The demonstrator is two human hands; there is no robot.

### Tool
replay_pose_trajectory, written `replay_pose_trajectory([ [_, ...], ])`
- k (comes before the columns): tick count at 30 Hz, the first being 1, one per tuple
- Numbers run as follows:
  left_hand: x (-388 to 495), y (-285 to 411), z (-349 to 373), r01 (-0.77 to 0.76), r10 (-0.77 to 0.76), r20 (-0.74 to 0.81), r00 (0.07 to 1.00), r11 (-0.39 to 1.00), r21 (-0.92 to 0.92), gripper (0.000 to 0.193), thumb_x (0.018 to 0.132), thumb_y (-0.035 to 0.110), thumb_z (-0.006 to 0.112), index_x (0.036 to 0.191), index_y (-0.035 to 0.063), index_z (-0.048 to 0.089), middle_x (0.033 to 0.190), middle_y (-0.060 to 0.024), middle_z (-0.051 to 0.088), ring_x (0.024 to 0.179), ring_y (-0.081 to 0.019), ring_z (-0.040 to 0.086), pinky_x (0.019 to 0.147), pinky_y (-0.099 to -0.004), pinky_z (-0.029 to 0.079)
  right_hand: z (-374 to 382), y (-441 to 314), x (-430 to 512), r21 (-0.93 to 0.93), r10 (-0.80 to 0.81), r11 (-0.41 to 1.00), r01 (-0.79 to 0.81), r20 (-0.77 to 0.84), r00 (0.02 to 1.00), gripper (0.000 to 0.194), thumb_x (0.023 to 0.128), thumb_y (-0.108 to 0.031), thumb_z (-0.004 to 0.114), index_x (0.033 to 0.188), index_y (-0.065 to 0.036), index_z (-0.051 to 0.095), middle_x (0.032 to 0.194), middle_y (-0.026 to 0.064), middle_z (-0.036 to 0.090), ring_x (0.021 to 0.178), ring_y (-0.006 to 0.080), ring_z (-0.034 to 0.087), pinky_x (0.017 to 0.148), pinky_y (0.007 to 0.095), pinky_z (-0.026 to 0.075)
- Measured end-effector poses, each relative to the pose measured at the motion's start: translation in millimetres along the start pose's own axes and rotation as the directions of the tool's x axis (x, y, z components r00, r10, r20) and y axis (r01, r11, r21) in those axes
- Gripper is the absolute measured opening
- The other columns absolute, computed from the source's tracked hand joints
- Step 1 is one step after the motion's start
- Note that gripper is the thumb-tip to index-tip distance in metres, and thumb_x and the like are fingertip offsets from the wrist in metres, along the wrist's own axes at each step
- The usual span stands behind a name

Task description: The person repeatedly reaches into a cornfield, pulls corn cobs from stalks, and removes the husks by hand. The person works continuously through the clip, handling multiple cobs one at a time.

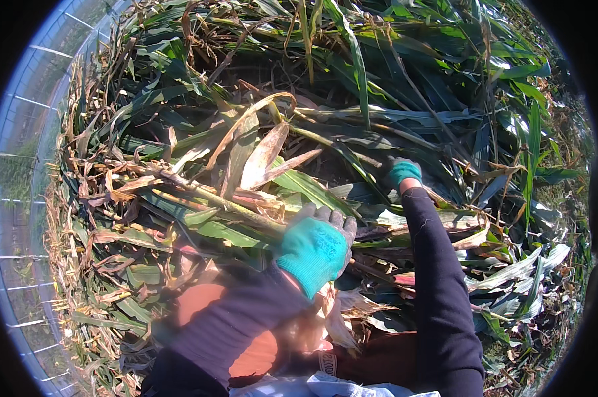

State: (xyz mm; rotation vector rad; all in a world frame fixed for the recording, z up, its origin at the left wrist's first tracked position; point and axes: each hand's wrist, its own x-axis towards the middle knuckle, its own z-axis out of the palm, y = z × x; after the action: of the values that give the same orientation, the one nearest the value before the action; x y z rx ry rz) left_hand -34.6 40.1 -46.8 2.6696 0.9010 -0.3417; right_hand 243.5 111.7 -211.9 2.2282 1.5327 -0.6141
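Observation:
My left hand [323,243] wears a teal glove with dark grey fingers. It lies over cut corn stalks near the lower middle, back of the hand up. A thick yellow-green corn stalk [229,206] runs from the left and disappears beneath this hand; whether the fingers grip it is hidden. Farther out to the right is my right hand [404,170], gloved alike, down among the leaves beside the end of a thinner corn stalk [361,158]. Its fingers are mostly out of sight. A dry corn husk [269,149] sticks up between the stalks ahead.
Green and dry corn leaves [423,84] lie in a deep tangle all around. Pale loose husks [338,317] are close to my body, by my orange-brown trousers [254,355]. Along the left rim curves a wire fence [21,201]. Silvery leaves [517,278] lie at the right.

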Motion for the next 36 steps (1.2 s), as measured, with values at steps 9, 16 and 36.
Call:
replay_pose_trajectory([
  [9,-6,10,9,-0.017,0.026,-0.074,0.997,0.992,0.123,0.047,0.086,0.037,0.059,0.124,0.0095,0.065,0.108,-0.0066,0.066,0.104,-0.0232,0.061,0.092,-0.0400,0.046,-62,18,-5,0.022,0.013,1.000,-0.011,-0.084,0.996,0.038,0.082,-0.035,0.071,0.113,-0.014,0.074,0.114,0.0168,0.071,0.106,0.0350,0.068,0.086,0.0436,0.055],
  [16,-12,24,-13,-0.056,0.067,-0.134,0.989,0.995,0.079,0.023,0.084,0.028,0.062,0.098,0.0125,0.072,0.096,-0.0076,0.067,0.094,-0.0252,0.064,0.089,-0.0408,0.048,-205,80,-56,-0.113,-0.144,0.989,0.095,-0.594,0.791,0.026,0.083,-0.030,0.068,0.098,-0.009,0.071,0.102,0.0203,0.069,0.098,0.0408,0.065,0.084,0.0492,0.052],
  [36,-27,-50,-49,0.247,-0.099,-0.429,0.898,0.919,0.306,0.065,0.077,0.035,0.075,0.138,0.0193,0.059,0.122,-0.0136,0.067,0.123,-0.0293,0.057,0.112,-0.0472,0.034,-110,-11,-223,-0.091,-0.229,0.973,0.211,-0.286,0.931,0.035,0.084,-0.033,0.070,0.112,-0.013,0.076,0.115,0.0115,0.073,0.106,0.0283,0.071,0.086,0.0418,0.056],
])
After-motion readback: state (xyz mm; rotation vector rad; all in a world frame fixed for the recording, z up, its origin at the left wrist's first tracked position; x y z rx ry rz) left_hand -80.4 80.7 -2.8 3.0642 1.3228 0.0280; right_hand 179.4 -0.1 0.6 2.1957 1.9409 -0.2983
